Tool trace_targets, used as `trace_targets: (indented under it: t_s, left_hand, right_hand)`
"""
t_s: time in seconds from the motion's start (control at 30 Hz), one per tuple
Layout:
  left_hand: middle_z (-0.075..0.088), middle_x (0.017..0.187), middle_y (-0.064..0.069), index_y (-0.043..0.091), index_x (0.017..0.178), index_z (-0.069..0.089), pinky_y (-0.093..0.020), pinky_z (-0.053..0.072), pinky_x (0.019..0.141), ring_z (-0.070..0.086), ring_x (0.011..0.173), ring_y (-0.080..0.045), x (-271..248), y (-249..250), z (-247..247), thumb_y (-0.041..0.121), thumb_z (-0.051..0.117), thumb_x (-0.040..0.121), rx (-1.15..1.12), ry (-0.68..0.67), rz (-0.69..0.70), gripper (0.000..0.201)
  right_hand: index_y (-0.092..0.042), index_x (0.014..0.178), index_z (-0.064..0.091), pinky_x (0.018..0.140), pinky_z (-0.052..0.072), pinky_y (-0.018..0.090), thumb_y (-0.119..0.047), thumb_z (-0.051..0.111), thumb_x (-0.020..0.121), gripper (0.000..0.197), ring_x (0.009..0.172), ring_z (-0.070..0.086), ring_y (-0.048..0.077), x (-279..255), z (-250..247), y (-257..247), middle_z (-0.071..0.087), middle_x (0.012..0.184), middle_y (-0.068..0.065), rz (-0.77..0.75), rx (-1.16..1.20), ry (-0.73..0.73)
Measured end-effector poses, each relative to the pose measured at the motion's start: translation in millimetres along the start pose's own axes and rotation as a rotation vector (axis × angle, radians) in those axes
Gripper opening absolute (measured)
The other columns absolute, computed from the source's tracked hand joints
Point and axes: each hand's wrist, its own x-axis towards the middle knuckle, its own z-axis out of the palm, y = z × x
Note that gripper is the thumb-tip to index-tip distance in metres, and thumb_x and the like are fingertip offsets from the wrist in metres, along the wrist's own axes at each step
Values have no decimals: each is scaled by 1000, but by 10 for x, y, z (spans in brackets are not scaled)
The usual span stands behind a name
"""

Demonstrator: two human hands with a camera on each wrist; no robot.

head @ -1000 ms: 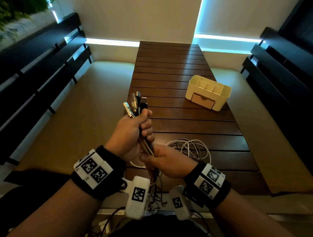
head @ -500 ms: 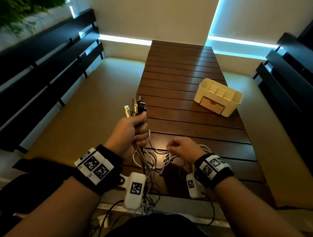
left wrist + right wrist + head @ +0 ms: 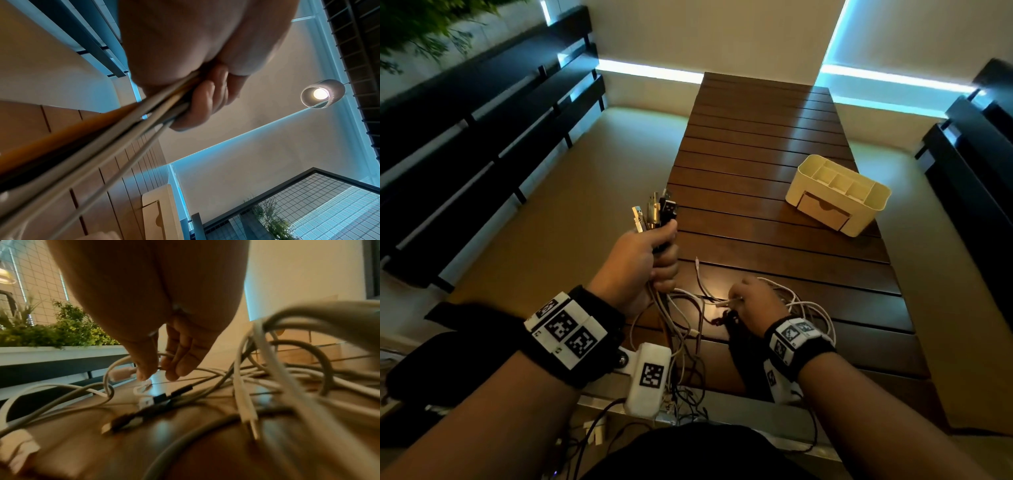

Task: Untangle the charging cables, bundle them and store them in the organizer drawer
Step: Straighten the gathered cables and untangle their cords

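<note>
My left hand [image 3: 654, 260] is raised over the table's near left edge and grips a bunch of charging cables [image 3: 115, 134], their plugs [image 3: 655, 214] sticking up above the fist. The cables trail down into a loose tangle [image 3: 801, 308] on the wooden table [image 3: 774, 154]. My right hand [image 3: 751, 303] is low on the table and pinches a thin white cable [image 3: 180, 368] between thumb and fingers. The cream organizer [image 3: 839, 193] with its closed drawer [image 3: 823, 210] stands further back on the right.
Dark slatted benches [image 3: 482, 137] run along both sides of the table, with beige floor between. A planter with green plants [image 3: 57, 334] stands on the left. More wires hang off the near table edge [image 3: 685, 394]. A ceiling lamp [image 3: 320, 94] shows in the left wrist view.
My right hand let go of the bundle below the left fist, moved right and down to the table, and now pinches a single white cable. The left hand kept its grip.
</note>
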Motion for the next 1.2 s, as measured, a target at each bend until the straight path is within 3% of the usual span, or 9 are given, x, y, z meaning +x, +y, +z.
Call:
trace_targets:
  t_s: [0.2, 0.47, 0.63, 0.7, 0.8, 0.87, 0.93, 1.07, 1.2]
  left_hand:
    - [20, 54, 4, 20, 75, 42, -19, 21, 38, 17, 39, -9, -38, 28, 50, 31, 43, 103, 17, -5, 7, 29]
    - [20, 53, 5, 20, 76, 41, -20, 20, 38, 17, 39, -8, -84, 38, 6, 31, 42, 104, -33, 26, 10, 30]
    - [18, 54, 5, 20, 74, 41, -20, 20, 38, 16, 39, -8, -143, 25, -48, 32, 42, 104, -101, 52, 27, 33]
    - [16, 55, 5, 21, 72, 41, -20, 18, 39, 15, 39, -7, -155, 37, -52, 33, 42, 105, -138, 77, 53, 35]
    - [16, 55, 5, 21, 74, 41, -22, 16, 41, 12, 44, -9, -169, 114, -36, 33, 41, 105, -161, 114, 109, 34]
    - [16, 55, 5, 20, 74, 41, -23, 16, 42, 11, 45, -10, -177, 173, -51, 32, 41, 105, -148, 114, 137, 34]
    - [18, 53, 6, 21, 74, 40, -23, 18, 41, 14, 43, -9, -172, 204, -96, 33, 41, 105, -133, 102, 153, 34]
    - [19, 52, 7, 22, 74, 38, -21, 22, 38, 16, 40, -8, -140, 265, -172, 34, 40, 106, -123, 112, 161, 34]
    - [20, 51, 8, 23, 72, 40, -21, 23, 38, 16, 41, -8, -91, 487, -136, 34, 39, 105, -95, 109, 218, 35]
  right_hand:
    - [-22, 129, 54, 86, 54, 32, -5, 64, 85, 48, 98, 59, 22, 41, -188, 75, 38, 130, 3, 96, -69, -107]
    - [-24, 127, 58, 99, 43, 42, -37, 63, 87, 42, 121, 43, 26, -136, -44, -473, 42, 130, 2, -158, -182, -69]
    - [-45, 136, 45, 107, 40, 35, -21, 75, 77, 70, 127, 40, 15, -172, 104, -744, 37, 136, -11, -326, 338, -499]
    - [-43, 145, 38, 104, 42, 36, -12, 74, 75, 84, 128, 44, 20, -189, 63, -943, 40, 143, -3, -292, 560, -725]
    - [-32, 118, 66, 100, 49, 43, -8, 69, 76, 48, 112, 62, 21, -219, 20, -1153, 66, 121, 1, -191, 778, -908]
    - [-22, 84, 66, 85, 52, 31, -12, 68, 83, 10, 81, 66, 6, -259, -63, -1205, 71, 81, -11, -183, 711, -876]
    - [-19, 70, 61, 75, 50, 23, -15, 63, 93, 24, 65, 64, 5, -284, -154, -1126, 67, 65, -9, -149, 710, -847]
    - [-20, 66, 66, 90, 54, 42, -46, 66, 89, 35, 72, 67, 24, -350, -239, -818, 69, 71, 6, -55, 653, -859]
    - [-30, 91, 70, 102, 47, 47, -67, 72, 72, 41, 104, 66, 21, -514, -24, -564, 72, 104, -5, 16, 352, -867]
